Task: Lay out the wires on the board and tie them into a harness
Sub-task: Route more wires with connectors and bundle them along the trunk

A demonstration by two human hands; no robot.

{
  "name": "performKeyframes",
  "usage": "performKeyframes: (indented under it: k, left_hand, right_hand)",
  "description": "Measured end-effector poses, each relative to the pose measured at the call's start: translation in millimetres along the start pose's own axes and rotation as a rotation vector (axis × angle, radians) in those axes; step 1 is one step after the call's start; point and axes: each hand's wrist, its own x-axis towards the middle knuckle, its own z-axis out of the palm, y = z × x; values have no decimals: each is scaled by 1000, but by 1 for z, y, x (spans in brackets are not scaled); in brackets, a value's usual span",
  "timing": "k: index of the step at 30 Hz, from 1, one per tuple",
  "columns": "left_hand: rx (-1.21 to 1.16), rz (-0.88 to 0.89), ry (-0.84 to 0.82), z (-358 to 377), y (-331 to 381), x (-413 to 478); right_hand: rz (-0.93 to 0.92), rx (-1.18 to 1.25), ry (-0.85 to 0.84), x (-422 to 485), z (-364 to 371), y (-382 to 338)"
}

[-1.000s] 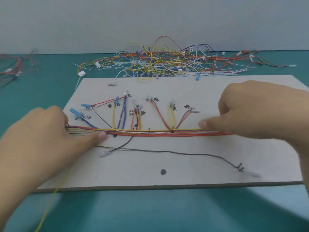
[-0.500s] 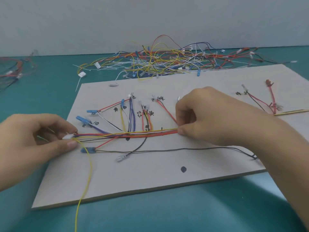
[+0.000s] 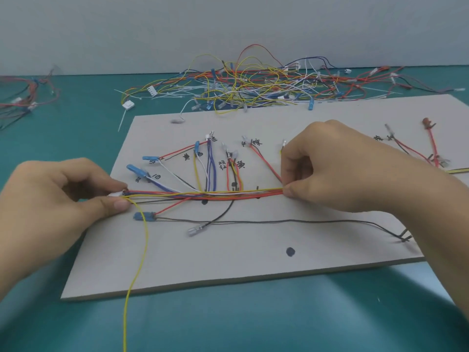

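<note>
The wire bundle lies along the middle of the board, with branches fanned toward the labelled marks. The left hand pinches the bundle's left end at a white connector; the right hand pinches it further right. Keep even tension between both hands so the wires run parallel and flat. Guide the loose yellow wire, which trails off the board onto the surface, into the bundle before tying.
</note>
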Motion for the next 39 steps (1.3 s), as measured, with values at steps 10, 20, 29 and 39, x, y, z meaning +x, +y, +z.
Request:
performKeyframes:
  k: [10,20,29,39]
  left_hand:
    - [93,127,-5,-2,25,24]
    - [325,534,-102,8,61,15]
    - [306,554,-189,11,73,20]
    - [302,572,-414,-1,83,40]
  right_hand:
    - [52,30,-3,0,-3,6]
    - [43,11,-12,-2,-1,3]
    - [49,72,68,-4,-2,-1]
    - [-111,254,92,-16,21,-41]
